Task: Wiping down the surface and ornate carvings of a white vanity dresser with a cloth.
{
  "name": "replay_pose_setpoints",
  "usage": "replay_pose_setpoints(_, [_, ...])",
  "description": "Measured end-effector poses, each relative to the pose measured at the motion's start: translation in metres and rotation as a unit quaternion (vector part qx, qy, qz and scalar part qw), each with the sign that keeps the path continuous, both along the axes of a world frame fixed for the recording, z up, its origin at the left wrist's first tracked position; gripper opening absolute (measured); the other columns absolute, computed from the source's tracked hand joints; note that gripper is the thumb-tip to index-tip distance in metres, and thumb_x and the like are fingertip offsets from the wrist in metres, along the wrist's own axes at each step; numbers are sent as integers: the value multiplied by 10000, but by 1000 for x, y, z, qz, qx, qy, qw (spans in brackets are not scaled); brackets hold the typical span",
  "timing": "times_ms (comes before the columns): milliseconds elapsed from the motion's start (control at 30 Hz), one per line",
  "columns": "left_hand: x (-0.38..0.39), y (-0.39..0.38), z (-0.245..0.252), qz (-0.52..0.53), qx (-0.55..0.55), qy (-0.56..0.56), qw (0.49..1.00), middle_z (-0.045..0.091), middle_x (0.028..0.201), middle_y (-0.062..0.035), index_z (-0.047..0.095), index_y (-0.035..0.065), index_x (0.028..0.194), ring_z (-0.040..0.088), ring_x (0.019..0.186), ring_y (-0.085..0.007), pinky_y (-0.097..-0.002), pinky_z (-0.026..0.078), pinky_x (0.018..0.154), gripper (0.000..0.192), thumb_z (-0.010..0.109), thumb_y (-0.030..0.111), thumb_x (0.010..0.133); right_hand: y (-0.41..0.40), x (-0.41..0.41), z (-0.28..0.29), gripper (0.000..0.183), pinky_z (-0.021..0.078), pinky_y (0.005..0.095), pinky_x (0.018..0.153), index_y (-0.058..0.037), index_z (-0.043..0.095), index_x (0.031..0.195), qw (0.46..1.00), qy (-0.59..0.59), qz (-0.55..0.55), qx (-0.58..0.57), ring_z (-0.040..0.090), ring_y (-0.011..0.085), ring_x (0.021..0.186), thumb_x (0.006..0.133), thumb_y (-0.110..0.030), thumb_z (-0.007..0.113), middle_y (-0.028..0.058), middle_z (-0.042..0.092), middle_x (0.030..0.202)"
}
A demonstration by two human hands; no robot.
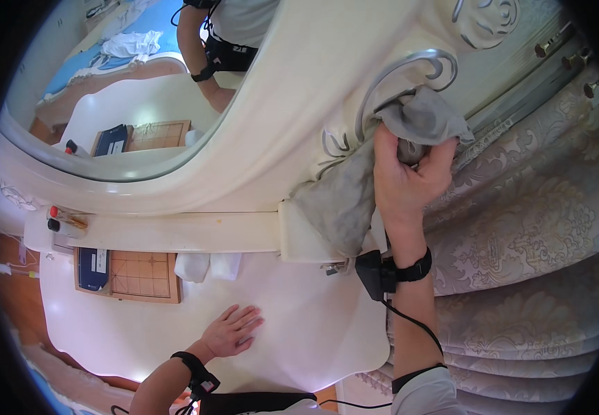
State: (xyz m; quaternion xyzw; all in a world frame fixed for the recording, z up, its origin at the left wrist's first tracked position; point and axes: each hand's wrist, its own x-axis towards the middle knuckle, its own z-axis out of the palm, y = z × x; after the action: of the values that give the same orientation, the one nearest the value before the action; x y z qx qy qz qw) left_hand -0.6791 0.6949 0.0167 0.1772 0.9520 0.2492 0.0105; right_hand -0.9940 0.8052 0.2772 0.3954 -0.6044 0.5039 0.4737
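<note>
A grey cloth (338, 202) is bunched in my right hand (408, 181), which presses it against the edge of the cream mirror frame (258, 155). Part of the cloth hangs down over the end of a small ledge (242, 233). Silver-painted scrollwork (413, 57) curls just above the cloth. My left hand (231, 331) rests palm down, fingers spread, on the white tabletop (299, 321) of the dressing table. Nothing is in it.
A wooden board with a grid (144, 275) carries a dark blue box (93, 268). Beside it are white packs (193, 267). Small bottles (68, 220) stand on the ledge's left end. Patterned curtains (517, 249) hang at the right. The mirror (138, 104) reflects a bed and my arm.
</note>
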Motion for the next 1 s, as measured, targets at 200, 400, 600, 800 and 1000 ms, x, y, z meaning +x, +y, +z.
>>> replay_pose_setpoints(200, [-1, -1, 4, 6, -1, 4, 1000, 412, 1382, -78, 481, 123, 1289, 370, 1294, -219, -440, 295, 1048, 496, 559, 267, 821, 9, 15, 11, 299, 448, 321, 502, -39, 618, 966, 969, 16, -183, 168, 545, 268, 500, 698, -127, 716, 103, 614, 667])
replay_pose_setpoints(400, [-3, 1, 2, 5, 1, 9, 1000, 422, 1372, -77, 485, 121, 1281, 384, 1282, -217, -436, 306, 1041, 481, 555, 260, 825, 1, 31, 13, 274, 485, 362, 571, 6, 591, 993, 946, 57, -211, 240, 596, 333, 599, 753, -98, 672, 161, 621, 715])
replay_pose_setpoints(600, [-4, 0, 9, 0, 1, 13, 1000, 428, 1367, -87, 501, 109, 1262, 397, 1270, -224, -438, 313, 1036, 475, 571, 251, 814, -10, 34, 1, 202, 456, 389, 516, -14, 573, 912, 940, 1, -230, 253, 551, 325, 536, 745, -83, 662, 148, 585, 643])
replay_pose_setpoints(800, [-3, 2, 7, 3, -7, 26, 1000, 431, 1364, -87, 501, 110, 1262, 402, 1266, -227, -441, 315, 1035, 474, 566, 259, 817, 4, 16, -3, 187, 388, 328, 470, -61, 603, 885, 990, -22, -51, 127, 495, 253, 478, 704, -37, 643, 76, 562, 592])
replay_pose_setpoints(1000, [3, 2, 1, 7, 2, 25, 1000, 425, 1367, -89, 486, 116, 1275, 389, 1276, -238, -454, 306, 1039, 492, 562, 271, 815, 5, 33, 13, 178, 450, 352, 551, -32, 603, 923, 986, -148, 35, 68, 591, 284, 600, 749, -50, 640, 123, 592, 647])
